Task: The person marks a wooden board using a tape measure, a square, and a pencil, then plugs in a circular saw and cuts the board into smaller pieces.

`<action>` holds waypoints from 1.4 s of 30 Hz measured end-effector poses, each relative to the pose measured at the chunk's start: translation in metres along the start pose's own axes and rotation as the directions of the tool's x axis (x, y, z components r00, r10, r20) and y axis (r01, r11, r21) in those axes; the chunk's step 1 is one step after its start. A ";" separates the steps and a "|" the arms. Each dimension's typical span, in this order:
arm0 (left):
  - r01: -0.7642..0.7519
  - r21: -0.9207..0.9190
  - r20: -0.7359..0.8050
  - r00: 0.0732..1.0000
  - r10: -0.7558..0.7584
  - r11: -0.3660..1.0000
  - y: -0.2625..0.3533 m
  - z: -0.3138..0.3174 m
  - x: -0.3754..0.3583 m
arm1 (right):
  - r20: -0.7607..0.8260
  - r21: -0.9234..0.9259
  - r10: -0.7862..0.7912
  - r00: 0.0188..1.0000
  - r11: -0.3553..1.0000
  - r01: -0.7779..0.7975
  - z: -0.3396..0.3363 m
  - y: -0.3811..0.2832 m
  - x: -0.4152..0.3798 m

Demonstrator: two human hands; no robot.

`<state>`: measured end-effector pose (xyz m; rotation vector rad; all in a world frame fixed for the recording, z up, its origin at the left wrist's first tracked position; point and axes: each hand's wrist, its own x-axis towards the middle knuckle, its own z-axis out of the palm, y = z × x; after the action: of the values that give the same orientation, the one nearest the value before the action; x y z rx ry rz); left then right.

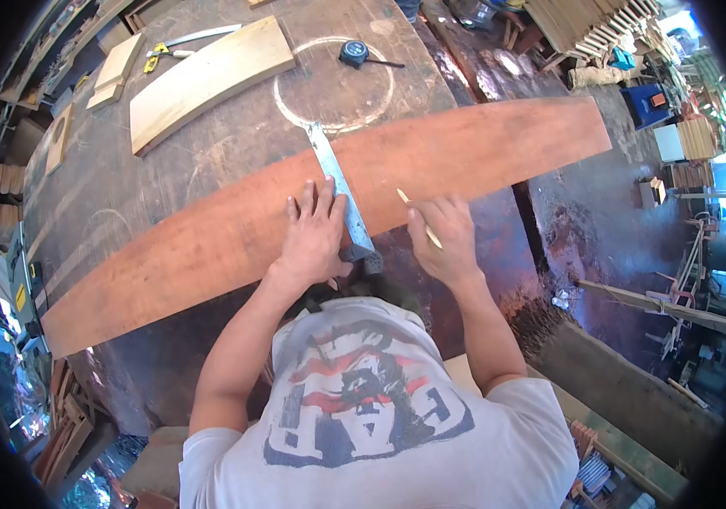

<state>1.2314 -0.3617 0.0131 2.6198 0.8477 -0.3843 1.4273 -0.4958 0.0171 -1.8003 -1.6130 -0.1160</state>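
A long reddish-brown board with one curved edge lies across the work table. Over it runs the metal blade of a try square, its stock at the board's near edge. My left hand rests flat on the board, fingers spread, with the index finger at the blade's left side and the thumb down by the stock. To the right of the blade, my right hand is closed around a pencil, whose upper end points away from me over the board.
A tape measure sits beside a pale ring marked on the table. Farther left are a thick curved pale plank, a yellow-handled tool and smaller wood pieces. Stacked wood stands at the far right.
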 end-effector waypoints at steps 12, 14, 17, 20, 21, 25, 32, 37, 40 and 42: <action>-0.110 0.046 -0.067 0.991 0.113 0.993 -0.002 0.004 0.008 | 0.604 0.591 0.671 0.430 -0.015 -0.807 0.074 -0.056 -0.075; -0.171 0.055 -0.057 0.983 0.174 0.984 0.000 0.004 0.010 | 0.609 0.603 0.675 0.416 -0.055 -0.796 0.081 -0.050 -0.075; -0.203 0.053 -0.063 0.976 0.206 0.978 0.004 0.004 0.016 | 0.612 0.654 0.667 0.425 -0.125 -0.746 0.092 -0.037 -0.088; -0.176 0.035 -0.057 0.982 0.177 0.984 0.009 0.005 0.018 | 0.595 0.653 0.667 0.450 -0.075 -0.753 0.086 -0.030 -0.091; -0.161 0.035 -0.061 0.985 0.163 0.986 0.008 0.003 0.020 | 0.595 0.654 0.670 0.445 -0.081 -0.752 0.087 -0.029 -0.091; -0.186 -0.022 -0.104 0.978 0.183 0.982 0.002 0.010 0.025 | 0.591 0.681 0.668 0.451 -0.115 -0.723 0.095 -0.029 -0.095; -0.173 -0.051 -0.105 0.980 0.167 0.984 0.004 0.006 0.025 | 0.592 0.692 0.640 0.490 -0.092 -0.716 0.091 -0.028 -0.093; -0.170 -0.031 -0.103 0.981 0.166 0.985 0.003 0.004 0.024 | 0.619 0.670 0.637 0.459 -0.125 -0.731 0.089 -0.028 -0.089; -0.162 -0.014 -0.091 0.983 0.160 0.987 0.004 0.005 0.026 | 0.625 0.663 0.630 0.461 -0.115 -0.740 0.089 -0.025 -0.091; -0.147 -0.012 -0.076 0.986 0.146 0.989 0.006 0.003 0.026 | 0.607 0.652 0.628 0.486 -0.044 -0.757 0.086 -0.023 -0.089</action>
<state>1.2547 -0.3544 0.0028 2.6736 0.6721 -0.2390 1.3549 -0.5239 -0.0818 -1.4272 -0.2903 1.1959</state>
